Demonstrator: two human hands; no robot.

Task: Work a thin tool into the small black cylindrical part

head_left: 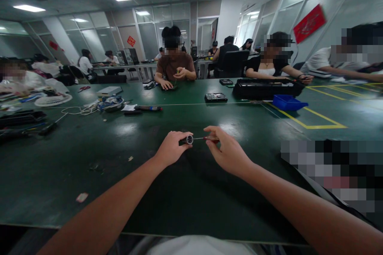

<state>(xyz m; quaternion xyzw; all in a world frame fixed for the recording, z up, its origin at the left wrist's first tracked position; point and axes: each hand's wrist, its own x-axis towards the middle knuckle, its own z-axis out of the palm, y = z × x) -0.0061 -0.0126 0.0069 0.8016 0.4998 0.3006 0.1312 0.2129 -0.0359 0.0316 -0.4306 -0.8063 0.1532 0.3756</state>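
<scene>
Between the thumb and fingers of my left hand (172, 147) is a small round part with a pale ring (189, 139) and a dark inside; its exact kind is too small to make out. My right hand (228, 150) grips a screwdriver (211, 138) by its reddish handle. The thin metal shaft points left and its tip meets the side of the round part, or lies just beside it. Both hands are raised over the green table (191, 191), in front of my body.
Ahead lie a hard drive (216, 97), a blue bin (289, 102) and a long black housing (266, 89). A pen-like tool (149, 108), cables (109, 103) and a white round grille (54, 100) are at left. Across the table, a person in brown (175, 65) handles small parts.
</scene>
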